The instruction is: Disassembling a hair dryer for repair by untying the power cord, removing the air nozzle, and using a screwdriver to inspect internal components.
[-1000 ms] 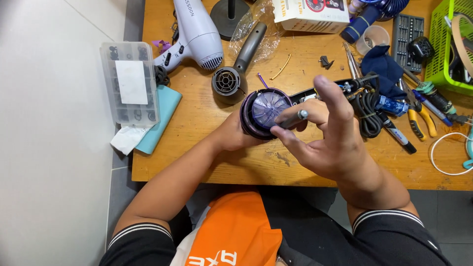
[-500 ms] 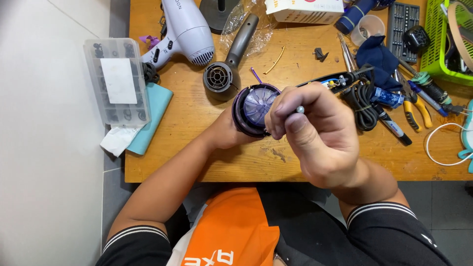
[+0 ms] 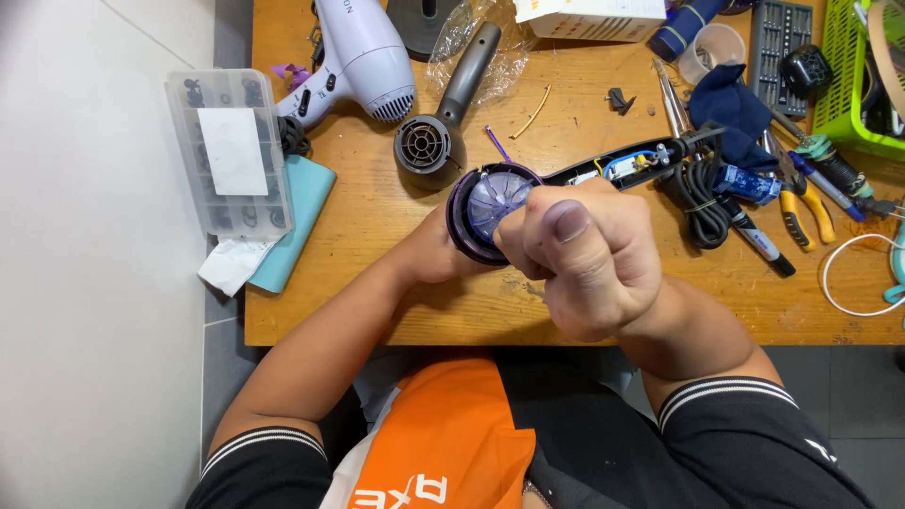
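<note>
Head view: the left hand (image 3: 436,253) grips the round purple barrel of an opened hair dryer (image 3: 485,209) from below, fingers wrapped closed around its housing, holding it just above the wooden table (image 3: 377,302); the right hand (image 3: 589,259) is curled into a tight fist against the barrel's rim, thumb uppermost, and whether it pinches a small tool or part inside I cannot tell; the dryer's handle half (image 3: 627,162) lies open with blue wiring exposed and its black cord (image 3: 698,193) coiled beside it, so disassembly looks well under way; a separate grey handle shell with a round grille (image 3: 436,123) lies apart near a white hair dryer (image 3: 353,61), which appears intact.

Containers: a clear plastic compartment box (image 3: 226,151), lid shut, holds small dark rings; a clear cup (image 3: 712,47) appears empty; a green basket (image 3: 844,85) at the far right holds dark items, unclear what.
</note>
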